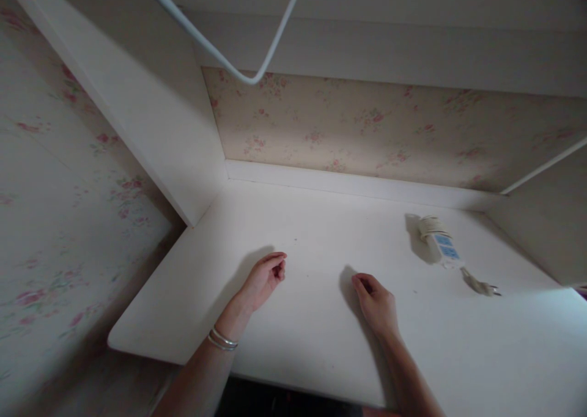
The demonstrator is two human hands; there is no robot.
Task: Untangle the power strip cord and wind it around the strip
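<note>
My left hand (pixel 265 278) rests on the white desk (pixel 321 343) near its middle, fingers curled loosely inward with nothing visible in them; two thin bangles circle that wrist. My right hand (pixel 376 304) lies a short way to the right, knuckles up, fingers curled under, nothing seen in it. Both hands sit on the desk surface, apart from each other. A white power strip (pixel 441 243) with blue labels and a wound cord lies at the right rear of the desk, well away from my right hand, its plug (pixel 486 288) trailing toward the front.
A white side panel (pixel 151 117) rises at the left and a white shelf (pixel 389 44) hangs overhead. Floral wallpaper (pixel 389 129) covers the back wall and the left wall. A white cable (pixel 238 68) loops down from above. The desk's left front corner is rounded.
</note>
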